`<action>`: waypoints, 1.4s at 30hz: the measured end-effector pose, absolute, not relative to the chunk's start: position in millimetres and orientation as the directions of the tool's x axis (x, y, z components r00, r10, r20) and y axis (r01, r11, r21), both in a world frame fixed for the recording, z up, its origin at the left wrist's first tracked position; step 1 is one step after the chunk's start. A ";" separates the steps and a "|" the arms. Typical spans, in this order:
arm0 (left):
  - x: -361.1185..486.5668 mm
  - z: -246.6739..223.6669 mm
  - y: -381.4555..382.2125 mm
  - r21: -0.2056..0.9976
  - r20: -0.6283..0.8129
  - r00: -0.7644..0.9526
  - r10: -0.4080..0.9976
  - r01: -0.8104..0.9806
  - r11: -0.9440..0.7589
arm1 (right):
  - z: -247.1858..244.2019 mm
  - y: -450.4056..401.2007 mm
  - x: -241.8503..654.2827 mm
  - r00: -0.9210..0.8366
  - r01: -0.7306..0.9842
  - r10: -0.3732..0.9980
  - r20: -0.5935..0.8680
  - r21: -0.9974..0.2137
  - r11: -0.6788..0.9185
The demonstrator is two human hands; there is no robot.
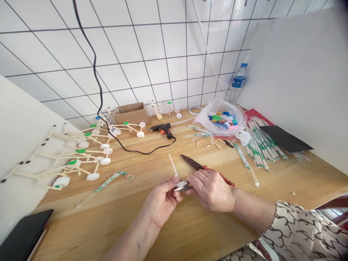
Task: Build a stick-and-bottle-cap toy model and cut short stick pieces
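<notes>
My left hand point(160, 203) pinches a thin white stick point(173, 165) upright between its fingers, just above a small silver metal piece point(181, 186). My right hand point(212, 190) is shut around the red handles of a pair of pliers point(191, 162), whose dark jaws point up and to the left across the back of the hand. The two hands nearly touch around the silver piece, and the fingers hide part of it. I cannot tell whether the silver piece belongs to the pliers or is separate.
A wooden table point(190, 232) holds stick-and-bottle-cap wheeled models point(81, 152), a black glue gun point(163, 128) with its cable, a plastic bag of bottle caps point(221, 117), bundled wrapped sticks point(261, 141), a cardboard box point(132, 114), a water bottle point(238, 84) and a phone point(23, 235).
</notes>
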State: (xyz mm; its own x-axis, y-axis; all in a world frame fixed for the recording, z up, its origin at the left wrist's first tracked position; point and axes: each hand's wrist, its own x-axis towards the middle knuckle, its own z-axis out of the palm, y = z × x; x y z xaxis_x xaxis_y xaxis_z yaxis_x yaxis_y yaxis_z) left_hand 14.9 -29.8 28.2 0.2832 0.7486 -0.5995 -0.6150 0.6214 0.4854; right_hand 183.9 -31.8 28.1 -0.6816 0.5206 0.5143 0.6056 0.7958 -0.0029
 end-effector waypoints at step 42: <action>13.3 39.5 -36.1 0.978 0.031 0.143 0.989 0.199 -0.060 | 31.6 -20.7 178.1 -0.331 0.466 0.935 0.125 -0.840 0.277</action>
State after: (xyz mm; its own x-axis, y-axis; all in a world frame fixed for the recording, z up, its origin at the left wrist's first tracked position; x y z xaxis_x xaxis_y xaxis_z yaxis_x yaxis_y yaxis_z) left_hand 13.3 -36.1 39.5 0.1431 0.9892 0.0314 0.1990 -0.0598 0.9782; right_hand 178.1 -20.7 31.6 -0.3312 0.9352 0.1250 0.4664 0.2775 -0.8399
